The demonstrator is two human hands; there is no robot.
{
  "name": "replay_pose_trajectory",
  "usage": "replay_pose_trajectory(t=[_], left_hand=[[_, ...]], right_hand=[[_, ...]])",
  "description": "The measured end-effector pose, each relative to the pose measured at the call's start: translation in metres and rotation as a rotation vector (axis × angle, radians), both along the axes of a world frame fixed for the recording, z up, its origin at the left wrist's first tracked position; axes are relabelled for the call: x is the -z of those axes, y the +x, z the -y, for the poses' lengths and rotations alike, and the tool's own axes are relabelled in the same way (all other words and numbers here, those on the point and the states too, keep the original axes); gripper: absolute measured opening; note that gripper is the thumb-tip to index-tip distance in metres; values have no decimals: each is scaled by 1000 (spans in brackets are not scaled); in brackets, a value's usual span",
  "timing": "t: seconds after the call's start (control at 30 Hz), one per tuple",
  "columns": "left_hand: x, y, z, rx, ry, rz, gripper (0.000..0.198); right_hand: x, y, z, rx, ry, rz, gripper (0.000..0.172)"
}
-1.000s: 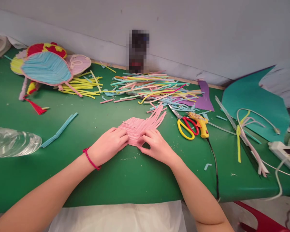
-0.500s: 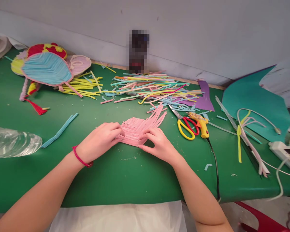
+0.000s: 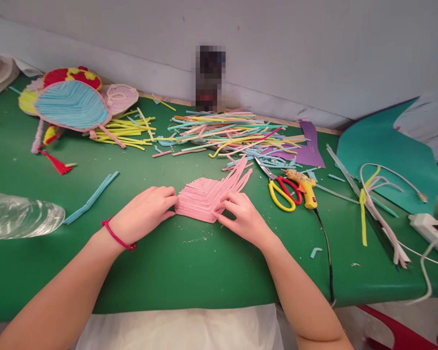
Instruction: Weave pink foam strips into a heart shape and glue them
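Observation:
A pink panel of pipe cleaners point(image 3: 200, 199), laid side by side in a slanting leaf-like pattern, lies on the green table point(image 3: 160, 287). Its loose stem ends fan out toward the upper right. My left hand point(image 3: 149, 209), with a red cord bracelet at the wrist, pinches the panel's left edge with closed fingertips. At the lower right edge, my right hand point(image 3: 243, 218) grips the panel between thumb and fingers. To the right of that hand lie scissors point(image 3: 282, 192) with one yellow and one red handle, beside a yellow glue gun point(image 3: 306, 189).
Multicoloured pipe cleaners point(image 3: 226, 133) lie heaped near the wall. Finished fan-shaped pieces point(image 3: 73, 104) are stacked back left. A clear bottle point(image 3: 22, 216) and bent blue stems point(image 3: 91, 198) lie left. On the right are a teal sheet point(image 3: 383, 150), cables and a white power strip point(image 3: 428, 233).
My left hand has slid a little left, baring more of the panel's left edge. My right hand has shifted slightly right along the lower edge.

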State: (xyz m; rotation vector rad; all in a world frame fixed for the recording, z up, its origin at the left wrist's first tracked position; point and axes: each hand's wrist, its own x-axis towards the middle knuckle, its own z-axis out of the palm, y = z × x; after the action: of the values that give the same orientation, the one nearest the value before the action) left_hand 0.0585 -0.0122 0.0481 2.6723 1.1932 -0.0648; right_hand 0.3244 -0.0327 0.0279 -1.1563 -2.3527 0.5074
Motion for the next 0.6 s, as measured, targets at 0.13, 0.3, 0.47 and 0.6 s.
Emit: replay_pose_trajectory(t=[0.13,0.3,0.47,0.6], left_hand=[[-1,2,0,3,-5,-9,9],[-1,3,1,0,7,3,15],[1,2,1,-3,30,51,19],[2,0,0,-1,34,81,13]], right_hand=[[1,1,0,-1,-5,-1,5],[2,1,-1,3,5,7,4],[1,1,-1,4,7,2,7],[-1,1,0,9,-1,10,6]])
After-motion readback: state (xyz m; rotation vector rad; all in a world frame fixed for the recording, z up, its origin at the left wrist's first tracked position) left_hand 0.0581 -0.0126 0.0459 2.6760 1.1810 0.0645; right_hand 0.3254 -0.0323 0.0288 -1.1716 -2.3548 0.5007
